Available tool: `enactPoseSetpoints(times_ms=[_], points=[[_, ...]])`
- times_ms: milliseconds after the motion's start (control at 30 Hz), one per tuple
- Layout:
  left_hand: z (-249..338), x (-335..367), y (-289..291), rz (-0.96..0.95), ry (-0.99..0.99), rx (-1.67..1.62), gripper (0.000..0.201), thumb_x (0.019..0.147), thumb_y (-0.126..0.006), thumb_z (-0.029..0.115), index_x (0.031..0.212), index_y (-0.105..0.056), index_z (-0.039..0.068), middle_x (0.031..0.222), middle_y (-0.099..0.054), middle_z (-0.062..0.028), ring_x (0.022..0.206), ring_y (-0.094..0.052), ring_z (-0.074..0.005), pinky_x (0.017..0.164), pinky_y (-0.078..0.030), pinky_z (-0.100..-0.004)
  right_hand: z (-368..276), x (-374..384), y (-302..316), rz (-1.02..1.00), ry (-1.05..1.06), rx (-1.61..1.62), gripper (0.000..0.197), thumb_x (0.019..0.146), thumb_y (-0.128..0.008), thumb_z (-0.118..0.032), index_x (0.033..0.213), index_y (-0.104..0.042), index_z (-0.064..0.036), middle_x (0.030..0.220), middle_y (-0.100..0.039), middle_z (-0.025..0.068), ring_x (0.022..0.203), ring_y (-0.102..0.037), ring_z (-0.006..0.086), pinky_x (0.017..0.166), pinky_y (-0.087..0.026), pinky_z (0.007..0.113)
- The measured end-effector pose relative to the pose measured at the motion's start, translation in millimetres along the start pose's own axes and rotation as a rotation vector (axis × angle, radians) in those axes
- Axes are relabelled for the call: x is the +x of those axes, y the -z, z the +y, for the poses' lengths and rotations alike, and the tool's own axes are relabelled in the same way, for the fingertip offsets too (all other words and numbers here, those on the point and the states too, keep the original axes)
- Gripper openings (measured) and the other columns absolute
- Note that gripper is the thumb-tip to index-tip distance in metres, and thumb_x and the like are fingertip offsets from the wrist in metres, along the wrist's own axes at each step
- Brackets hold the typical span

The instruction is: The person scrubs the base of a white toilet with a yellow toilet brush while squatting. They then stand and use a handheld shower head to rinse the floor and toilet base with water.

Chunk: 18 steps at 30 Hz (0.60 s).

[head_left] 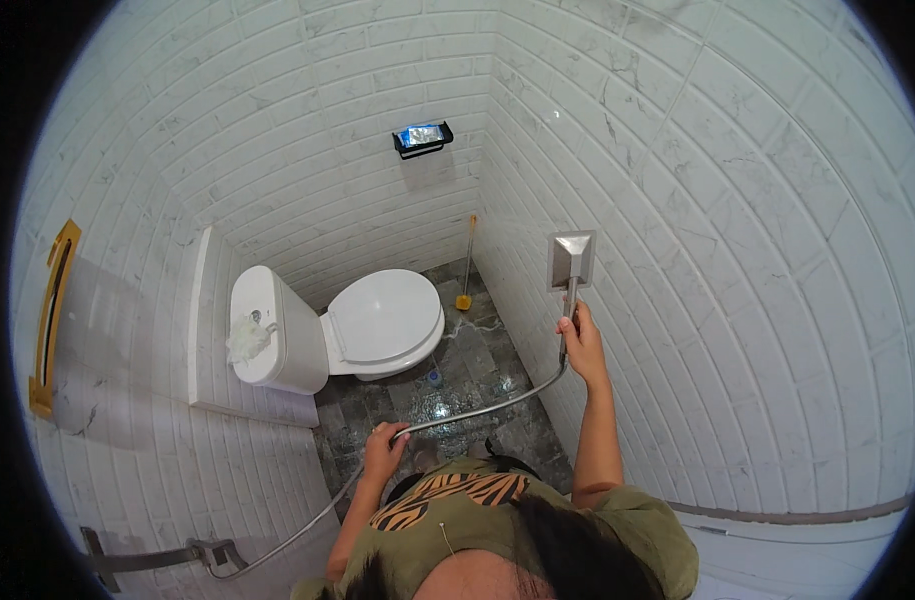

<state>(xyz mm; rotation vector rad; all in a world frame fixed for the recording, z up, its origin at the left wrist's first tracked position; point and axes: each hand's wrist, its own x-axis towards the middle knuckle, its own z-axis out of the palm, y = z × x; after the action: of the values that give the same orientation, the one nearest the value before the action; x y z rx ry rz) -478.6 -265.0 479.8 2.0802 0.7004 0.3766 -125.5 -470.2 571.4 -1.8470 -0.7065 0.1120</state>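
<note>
My right hand (pixel 585 345) is closed around the handle of a silver hand shower (pixel 574 257) with a square head. The head is up by the right wall; I cannot tell whether it touches the tiles. From the handle a flexible metal shower hose (pixel 487 408) curves down and left. My left hand (pixel 381 450) grips this hose near its middle, in front of my body. Beyond that hand the hose runs on toward the lower left wall.
A white toilet (pixel 387 315) with its lid down stands ahead left. A crumpled whitish bag (pixel 247 340) lies on its cistern (pixel 302 345). A yellow-ended brush (pixel 464 300) leans in the corner. The grey floor (pixel 467 365) looks wet. A black holder (pixel 423 150) hangs on the far wall.
</note>
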Motion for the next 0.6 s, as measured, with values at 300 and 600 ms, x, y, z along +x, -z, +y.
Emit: enactPoseSetpoints(times_ms=[300, 600], points=[[5, 6, -6, -0.050, -0.027, 0.034, 0.019, 0.085, -0.067, 0.013, 0.102, -0.070, 0.005, 0.074, -0.056, -0.0116, 0.064, -0.053, -0.0245, 0.060, -0.042, -0.0347, 5, -15, 17, 0.031, -0.061, -0.028, 0.034, 0.097, -0.050, -0.018, 0.127, -0.045, -0.0030, 0.081, -0.061, 0.0097, 0.076, -0.062, 0.0186, 0.072, -0.048, 0.032], [9, 11, -18, -0.064, -0.052, 0.005, 0.020, 0.084, -0.068, 0.011, 0.103, -0.070, 0.006, 0.072, -0.054, -0.0113, 0.063, -0.053, -0.0245, 0.058, -0.041, -0.0348, 19, -22, 29, 0.062, -0.080, -0.015, 0.034, 0.096, -0.051, -0.016, 0.127, -0.045, -0.0024, 0.083, -0.062, 0.0113, 0.077, -0.063, 0.0200, 0.073, -0.048, 0.032]])
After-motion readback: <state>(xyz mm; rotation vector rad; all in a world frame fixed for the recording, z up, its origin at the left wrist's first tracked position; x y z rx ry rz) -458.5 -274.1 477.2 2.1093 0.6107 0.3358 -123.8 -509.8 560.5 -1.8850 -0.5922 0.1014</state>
